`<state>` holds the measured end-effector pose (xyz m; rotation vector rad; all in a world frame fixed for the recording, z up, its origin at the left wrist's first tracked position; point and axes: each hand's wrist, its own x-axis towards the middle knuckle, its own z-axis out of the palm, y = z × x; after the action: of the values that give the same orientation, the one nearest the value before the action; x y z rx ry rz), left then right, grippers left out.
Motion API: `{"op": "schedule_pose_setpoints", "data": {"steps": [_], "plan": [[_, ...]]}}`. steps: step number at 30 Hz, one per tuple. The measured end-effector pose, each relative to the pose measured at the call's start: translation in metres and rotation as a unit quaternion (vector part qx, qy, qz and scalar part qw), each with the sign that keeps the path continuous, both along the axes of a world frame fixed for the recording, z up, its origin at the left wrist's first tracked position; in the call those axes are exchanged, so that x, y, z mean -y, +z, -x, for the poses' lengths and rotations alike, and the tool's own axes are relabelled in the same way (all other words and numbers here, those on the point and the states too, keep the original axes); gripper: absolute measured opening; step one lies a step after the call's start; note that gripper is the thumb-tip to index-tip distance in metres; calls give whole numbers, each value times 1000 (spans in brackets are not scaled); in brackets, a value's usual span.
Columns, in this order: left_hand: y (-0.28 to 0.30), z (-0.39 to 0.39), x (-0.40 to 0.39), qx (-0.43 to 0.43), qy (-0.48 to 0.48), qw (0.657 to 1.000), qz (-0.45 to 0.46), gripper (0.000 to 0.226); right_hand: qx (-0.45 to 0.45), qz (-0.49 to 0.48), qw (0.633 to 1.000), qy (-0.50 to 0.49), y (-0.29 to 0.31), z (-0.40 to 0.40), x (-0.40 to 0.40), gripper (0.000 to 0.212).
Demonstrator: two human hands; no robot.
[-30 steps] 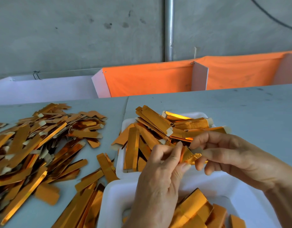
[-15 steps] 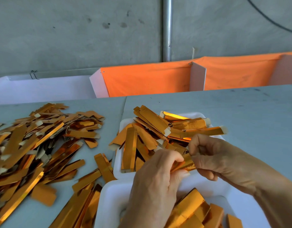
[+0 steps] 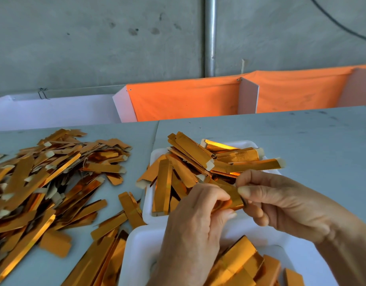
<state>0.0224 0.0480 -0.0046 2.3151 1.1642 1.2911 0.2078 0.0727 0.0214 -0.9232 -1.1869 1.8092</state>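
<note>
Both hands meet just in front of the tray (image 3: 147, 207), over its near rim. The left hand (image 3: 194, 230) has its fingers curled over one end of a gold strip (image 3: 234, 200), thumb pressing from below. The right hand (image 3: 281, 205) pinches the other end between thumb and forefinger, the remaining fingers tucked loosely under. The strip hangs between them, clear of the tray, and looks bent or doubled in the middle.

My guess is that this is the folding step: one flat strip taken from the tray and being creased into shape. Next it would want a firm squeeze along the fold, both ends held square so the stiff card does not spring open or buckle crooked, and then a place to be set down. I cannot tell which pile takes finished ones.

The strips are long, narrow card, mirror-bright orange-gold on the face, with dull buff tabs at the ends. They lie criss-crossed in the tray, which is white and foam-like with rounded corners. A near tray (image 3: 141, 254) of the same kind sits closer to the person, also holding strips. Left of the tray a loose heap (image 3: 44, 182) sprawls over the grey table (image 3: 301, 137). Beyond the tray hangs orange cloth (image 3: 188, 100), then a rough concrete wall with a metal pipe (image 3: 210, 38).
</note>
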Motion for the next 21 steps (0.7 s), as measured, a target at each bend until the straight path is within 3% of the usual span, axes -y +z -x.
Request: {"op": "schedule_pose_setpoints", "data": {"steps": [6, 21], "plan": [[0, 1, 0, 7, -4, 1000, 2, 24, -8, 3, 1000, 4, -1, 1, 0, 17], [0, 2, 0, -4, -5, 1000, 30, 13, 38, -17, 999, -25, -3, 2, -2, 7]]}}
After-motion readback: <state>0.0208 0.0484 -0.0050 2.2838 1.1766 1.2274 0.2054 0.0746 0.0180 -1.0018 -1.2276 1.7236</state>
